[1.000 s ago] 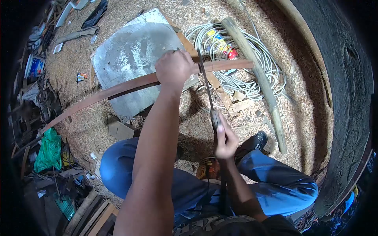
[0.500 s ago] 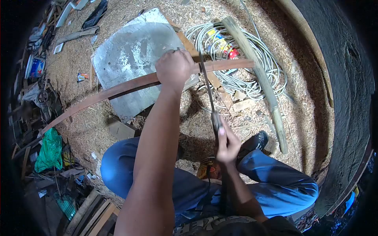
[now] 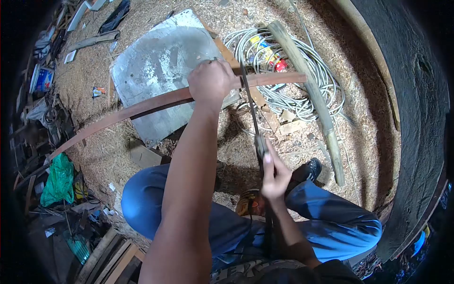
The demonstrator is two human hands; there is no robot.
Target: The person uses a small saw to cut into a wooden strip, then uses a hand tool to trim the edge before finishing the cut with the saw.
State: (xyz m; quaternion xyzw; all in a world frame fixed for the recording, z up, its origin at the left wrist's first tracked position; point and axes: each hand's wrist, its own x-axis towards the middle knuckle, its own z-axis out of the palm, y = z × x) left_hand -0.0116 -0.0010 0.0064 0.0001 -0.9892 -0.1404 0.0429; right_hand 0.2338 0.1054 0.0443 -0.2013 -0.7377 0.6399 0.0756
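Observation:
A long, narrow strip of reddish wood (image 3: 156, 103) stretches across the head view from lower left to upper right. My left hand (image 3: 211, 80) is closed around it, right of its middle. Lower down, my right hand (image 3: 275, 176) grips the handle of a handsaw (image 3: 251, 106), seen almost edge-on. The saw's dark blade crosses the strip just right of my left hand. Near its right end, the strip meets a rough wooden pole (image 3: 309, 80). Beneath my left hand lies a worn grey metal sheet (image 3: 165, 57).
Coiled pale cable (image 3: 326, 92) lies around and under the pole. Wood shavings (image 3: 364, 142) cover the ground. A big dark timber (image 3: 414, 118) borders the right side. A green plastic bag (image 3: 57, 180) and scrap wood are at left. A tin (image 3: 250, 202) stands between my legs.
My right hand and the saw have shifted only slightly, a little down toward me. My left hand stays on the wooden strip, which looks the same.

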